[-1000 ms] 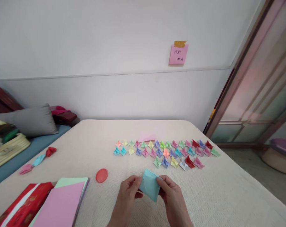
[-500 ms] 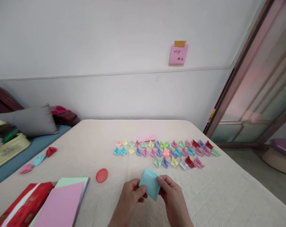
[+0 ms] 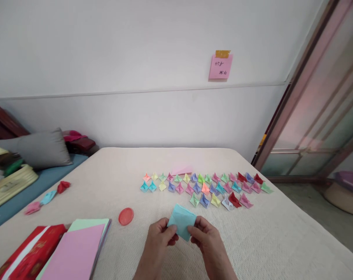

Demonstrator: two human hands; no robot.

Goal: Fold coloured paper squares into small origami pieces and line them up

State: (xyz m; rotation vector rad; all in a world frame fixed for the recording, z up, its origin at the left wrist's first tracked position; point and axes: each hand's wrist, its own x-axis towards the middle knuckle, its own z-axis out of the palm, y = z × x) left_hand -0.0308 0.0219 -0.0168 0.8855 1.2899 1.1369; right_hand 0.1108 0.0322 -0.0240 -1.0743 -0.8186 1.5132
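Observation:
A light blue folded square of paper is held up between my two hands, above the cream quilted cover of the table. My left hand pinches its left corner, thumb in front and fingers behind. At the lower right edge, my right hand grips the same paper, its thumb flat on the face. Beyond the hands lie rows of small folded paper boats in many colours. The layers at the back of the held paper are hidden.
To the left lie a red round lid, a stack of coloured paper and a red packet. Three folded paper pieces sit near the left edge. A pink sheet lies behind the boats. A pink note is taped to the wall.
The blue paper has shifted slightly left and up and turned a little. My right thumb has moved from its upper right corner to lower on its face.

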